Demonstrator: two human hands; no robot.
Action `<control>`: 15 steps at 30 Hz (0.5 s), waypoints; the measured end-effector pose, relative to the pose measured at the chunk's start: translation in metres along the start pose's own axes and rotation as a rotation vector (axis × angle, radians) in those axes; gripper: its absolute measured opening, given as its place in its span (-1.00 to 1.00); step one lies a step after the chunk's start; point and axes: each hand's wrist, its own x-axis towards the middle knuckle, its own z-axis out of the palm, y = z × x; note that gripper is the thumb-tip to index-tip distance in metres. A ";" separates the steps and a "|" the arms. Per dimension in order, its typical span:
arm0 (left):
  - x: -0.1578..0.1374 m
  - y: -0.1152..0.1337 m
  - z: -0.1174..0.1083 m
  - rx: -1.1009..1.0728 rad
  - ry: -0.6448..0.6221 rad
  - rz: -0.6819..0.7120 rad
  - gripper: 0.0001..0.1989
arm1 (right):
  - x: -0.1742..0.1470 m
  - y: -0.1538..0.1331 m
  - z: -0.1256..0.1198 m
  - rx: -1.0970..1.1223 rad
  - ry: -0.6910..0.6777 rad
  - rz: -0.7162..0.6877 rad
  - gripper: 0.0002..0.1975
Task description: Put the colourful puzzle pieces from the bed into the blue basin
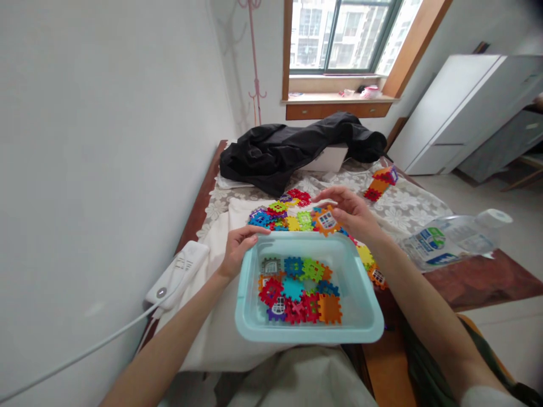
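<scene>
A pale blue plastic tub (309, 334) sits close in front of me, with several colourful interlocking plastic tiles (292, 289) spread over its bottom. My left hand (240, 249) grips the tub's far left corner, fingers over the rim. Above the far rim, my right hand (350, 212) holds an orange interlocking tile (326, 220) with a white window insert. Behind the tub lies a pile of loose tiles (275, 212), partly hidden by the tub and my right hand. More tiles (376, 275) show beside my right forearm.
A clear plastic bottle (449, 240) is at the right. Farther back stands an orange and red tile structure (382, 182). Black cloth (271, 152) drapes over a white box (324, 159). On the left, a white power strip (178, 274) with a cable lies by the wall.
</scene>
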 end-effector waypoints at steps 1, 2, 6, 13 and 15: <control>0.000 0.000 0.000 0.001 0.001 0.002 -0.73 | 0.004 -0.008 0.000 -0.020 -0.191 0.017 -0.28; 0.000 0.000 0.000 0.008 0.003 0.006 -0.73 | 0.010 -0.013 -0.001 -0.071 -0.339 0.021 -0.25; 0.000 0.002 0.000 0.080 0.031 0.023 -0.73 | 0.060 0.017 -0.007 -0.524 -0.258 0.000 -0.49; 0.000 0.009 0.003 0.075 0.038 -0.001 -0.72 | 0.142 0.106 -0.002 -0.974 -0.372 0.194 -0.06; 0.000 0.009 0.003 0.077 0.039 -0.006 -0.72 | 0.156 0.113 0.002 -0.939 -0.363 0.091 -0.20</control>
